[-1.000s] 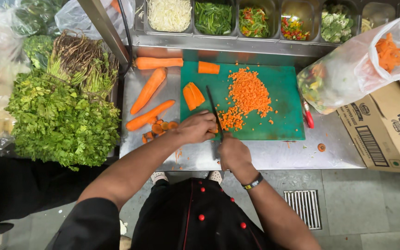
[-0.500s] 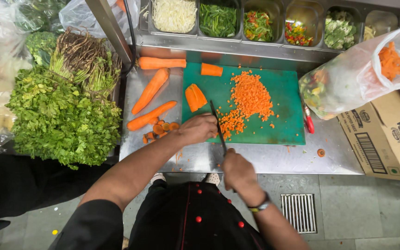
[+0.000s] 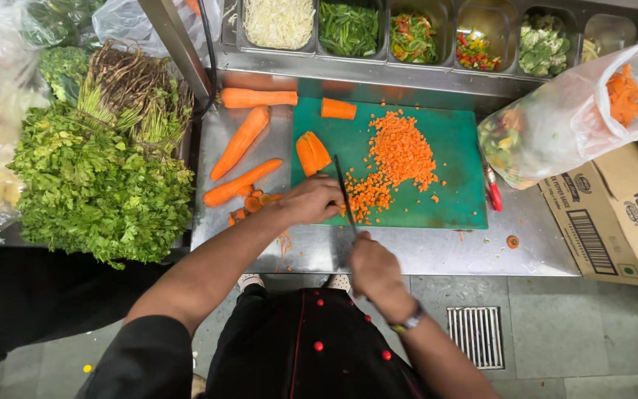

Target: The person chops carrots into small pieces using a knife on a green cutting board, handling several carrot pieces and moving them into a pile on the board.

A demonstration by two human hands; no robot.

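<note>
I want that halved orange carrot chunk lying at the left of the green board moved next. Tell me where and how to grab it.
Pinch the halved orange carrot chunk across its long sides, near the middle, coming from above. It lies flat on the green cutting board, clear of the knife blade and the left hand.

The person wears a black chef's jacket (image 3: 311,347) that fills the lower middle of the view, at about 6 o'clock. Small round red buttons (image 3: 317,346) run down its front in two loose rows, and thin red piping traces a seam beside them. The sleeves are black and short: the left sleeve (image 3: 138,358) ends above the elbow at about 7 o'clock, leaving the forearm bare. The left hand (image 3: 310,201) is bare, with no ring visible. The right hand (image 3: 372,264) is bare too, and a wristwatch (image 3: 410,321) with a dark face sits at its wrist, toward 5 o'clock.
</note>
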